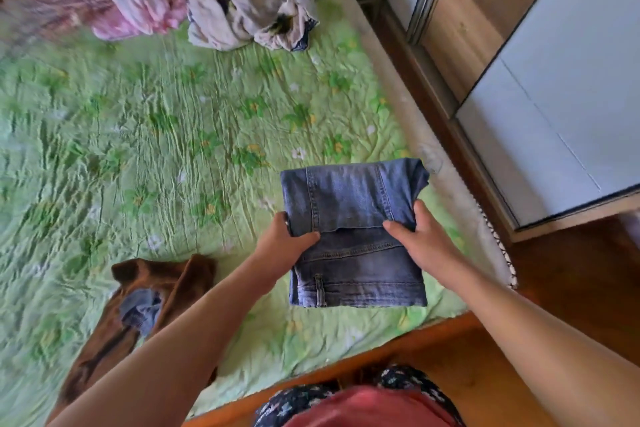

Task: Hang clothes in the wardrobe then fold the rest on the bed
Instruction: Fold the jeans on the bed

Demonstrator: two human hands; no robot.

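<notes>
Nearest the camera, at the bottom edge, shows a red garment [367, 407] with a dark flowered fabric [311, 395] around it, worn by the person. Both bare forearms reach forward from there over the wooden bed frame [408, 340].

Between the two hands sit the folded jeans [353, 236], a compact blue denim bundle at the near right corner of the bed [173, 149], the waistband side toward the camera and a folded layer on top. Whether the bundle rests on the green flowered bedspread [138, 107] or is lifted just above it cannot be told. The left hand [284, 243] grips the bundle's left edge, thumb on top and fingers tucked under. The right hand [422, 239] clasps the right edge the same way, thumb across the denim.

To the left, near the left forearm, lies a brown garment [145, 315] with a bit of blue-grey cloth [142, 308] on it.

At the far end of the bed sits a pile of unfolded clothes: a pink garment [145, 3] beside a cream and dark printed one [249, 10].

Right of the bed, across a strip of wooden floor [571, 270], stands the wardrobe [554, 80] with pale sliding panels.
</notes>
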